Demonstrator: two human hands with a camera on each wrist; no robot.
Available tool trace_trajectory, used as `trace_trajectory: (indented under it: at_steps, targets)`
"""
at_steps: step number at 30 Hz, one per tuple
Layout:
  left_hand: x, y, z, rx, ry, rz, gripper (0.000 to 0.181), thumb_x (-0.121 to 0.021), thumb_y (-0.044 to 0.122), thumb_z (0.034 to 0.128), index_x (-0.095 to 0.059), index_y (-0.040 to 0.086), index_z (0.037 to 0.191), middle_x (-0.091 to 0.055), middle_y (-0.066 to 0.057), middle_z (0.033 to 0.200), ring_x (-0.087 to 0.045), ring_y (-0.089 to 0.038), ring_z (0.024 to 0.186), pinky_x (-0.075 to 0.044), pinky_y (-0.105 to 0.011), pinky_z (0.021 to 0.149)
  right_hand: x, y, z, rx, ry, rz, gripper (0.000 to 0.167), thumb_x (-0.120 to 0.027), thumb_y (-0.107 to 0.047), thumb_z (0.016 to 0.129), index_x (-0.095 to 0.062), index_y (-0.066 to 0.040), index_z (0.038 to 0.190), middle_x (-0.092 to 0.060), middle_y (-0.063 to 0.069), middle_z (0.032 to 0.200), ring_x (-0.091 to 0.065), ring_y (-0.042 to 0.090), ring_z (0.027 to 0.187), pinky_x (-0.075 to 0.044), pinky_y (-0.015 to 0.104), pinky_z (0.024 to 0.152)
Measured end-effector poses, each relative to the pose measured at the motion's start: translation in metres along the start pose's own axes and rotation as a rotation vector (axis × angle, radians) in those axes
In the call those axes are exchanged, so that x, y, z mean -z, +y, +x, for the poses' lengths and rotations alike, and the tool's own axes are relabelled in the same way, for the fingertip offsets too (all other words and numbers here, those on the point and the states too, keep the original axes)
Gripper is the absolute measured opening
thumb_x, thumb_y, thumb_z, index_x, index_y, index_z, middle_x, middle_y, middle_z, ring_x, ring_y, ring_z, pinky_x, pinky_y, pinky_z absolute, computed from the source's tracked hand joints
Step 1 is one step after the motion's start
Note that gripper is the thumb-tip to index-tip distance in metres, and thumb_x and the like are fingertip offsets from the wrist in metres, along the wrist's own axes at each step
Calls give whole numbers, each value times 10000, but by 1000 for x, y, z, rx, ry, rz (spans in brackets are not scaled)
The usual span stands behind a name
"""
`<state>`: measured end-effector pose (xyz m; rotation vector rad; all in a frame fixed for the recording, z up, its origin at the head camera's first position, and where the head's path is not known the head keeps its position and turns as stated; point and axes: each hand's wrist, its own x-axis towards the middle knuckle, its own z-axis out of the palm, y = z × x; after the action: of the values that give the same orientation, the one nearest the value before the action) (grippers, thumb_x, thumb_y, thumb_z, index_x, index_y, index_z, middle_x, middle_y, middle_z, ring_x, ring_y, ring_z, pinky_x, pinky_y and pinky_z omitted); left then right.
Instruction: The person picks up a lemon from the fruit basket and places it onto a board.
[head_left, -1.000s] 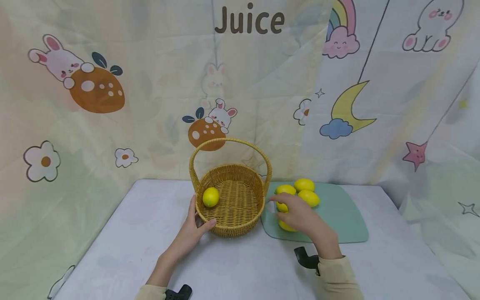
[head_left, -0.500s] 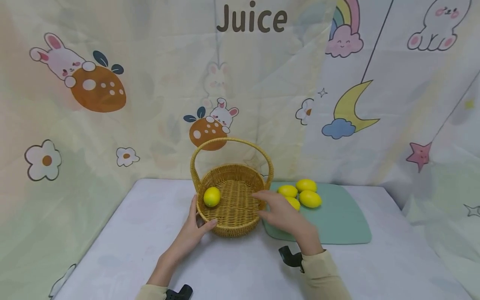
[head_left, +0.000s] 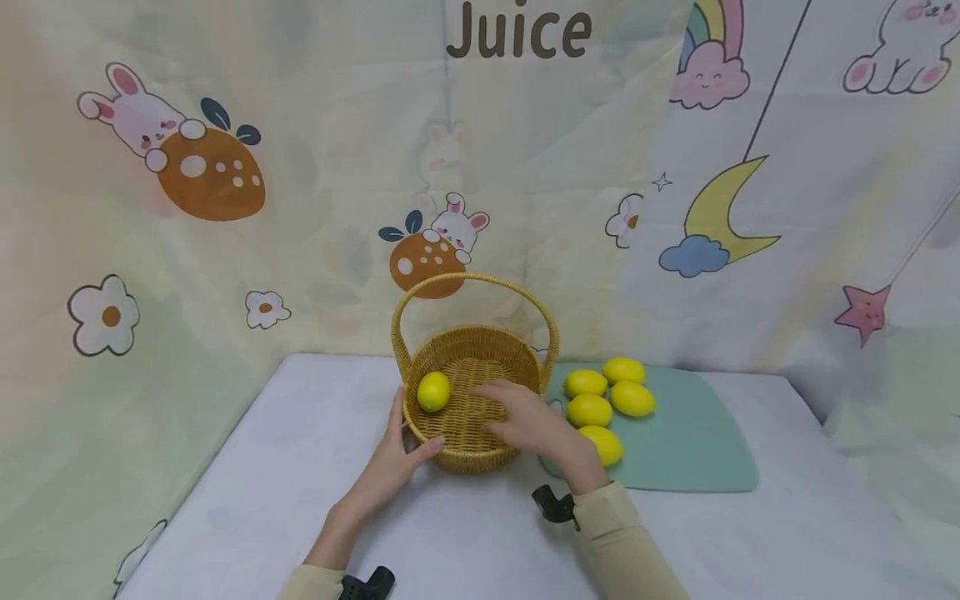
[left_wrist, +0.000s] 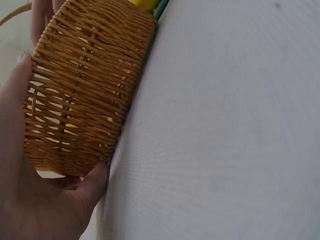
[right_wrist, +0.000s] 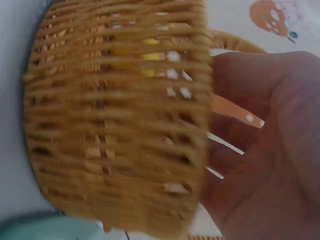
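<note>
A round wicker basket [head_left: 472, 461] with a tall arched handle stands on the white table. One lemon [head_left: 434, 392] lies inside it, against the left wall. My left hand [head_left: 393, 458] grips the basket's left front side, the thumb on the rim; the left wrist view shows this left hand [left_wrist: 50, 200] around the woven wall. Over the basket's right rim reaches my right hand [head_left: 528, 425], its fingers stretched across the opening. I see nothing held in it. In the right wrist view, the basket wall [right_wrist: 120, 110] partly hides the fingers of the right hand [right_wrist: 270, 130].
To the right of the basket lies a green mat [head_left: 690, 442]. Several lemons [head_left: 632, 399] sit grouped on its left part, one [head_left: 602, 446] close to my right wrist. Behind the table hangs a printed cloth backdrop [head_left: 337, 208].
My right hand has moved left, from the lemons on the mat to over the basket, uncovering the nearest lemons. My left hand keeps its grip. The head view has shifted slightly.
</note>
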<state>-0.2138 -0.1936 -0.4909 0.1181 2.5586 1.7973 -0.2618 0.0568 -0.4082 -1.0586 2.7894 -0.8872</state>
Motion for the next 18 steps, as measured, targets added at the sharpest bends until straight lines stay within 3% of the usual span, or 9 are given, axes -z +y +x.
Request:
trace_trajectory:
  at_steps: [11,18]
  targets:
    - [-5,3,4,-4,6,-10,1039,-712,457,892,124,542,1504,-30,22,1681,-206,-298,1532,-237,-604,1194,-6,3,26,-11,-47,22,550,-706,-131,910,-542,-169,1434,-529,50,1479,-437,300,1417,-391,529,1138]
    - [-2,0,1,10,14,-9,1045,-717,471,885,122,543,1504,-57,6,1681,-228,-300,1524,-264,-592,1187,-16,-1,43,-40,-118,29,607,-693,-151,922,-472,-179,1487,-470,33,1532,-372,300,1461,-348,530,1167]
